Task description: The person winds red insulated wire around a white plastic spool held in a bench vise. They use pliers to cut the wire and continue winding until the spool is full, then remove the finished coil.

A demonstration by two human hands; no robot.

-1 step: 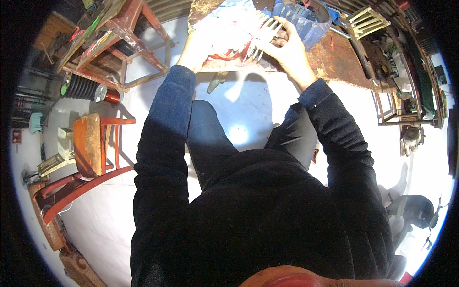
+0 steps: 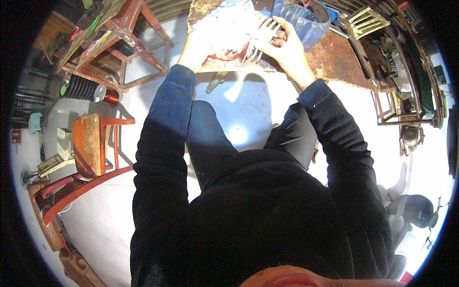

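Observation:
At the workbench (image 2: 334, 62), my left hand (image 2: 192, 50) reaches into a brightly lit pale bundle (image 2: 229, 26) with red material (image 2: 215, 56) beneath it; glare hides its fingers. My right hand (image 2: 287, 45) has its fingers curled round pale, narrow, slat-like pieces (image 2: 267, 28) that fan out beside the bundle; their exact kind is unclear. A blue plastic tub (image 2: 308, 28) with items inside stands just beyond my right hand.
A worn wooden stand (image 2: 134, 40) is at upper left, above a cable spool (image 2: 81, 88). An orange wooden chair (image 2: 87, 143) stands left of me. Cluttered shelving (image 2: 411, 71) lines the right, with a small motor-like machine (image 2: 412, 136) below and a dark object (image 2: 416, 210) at lower right.

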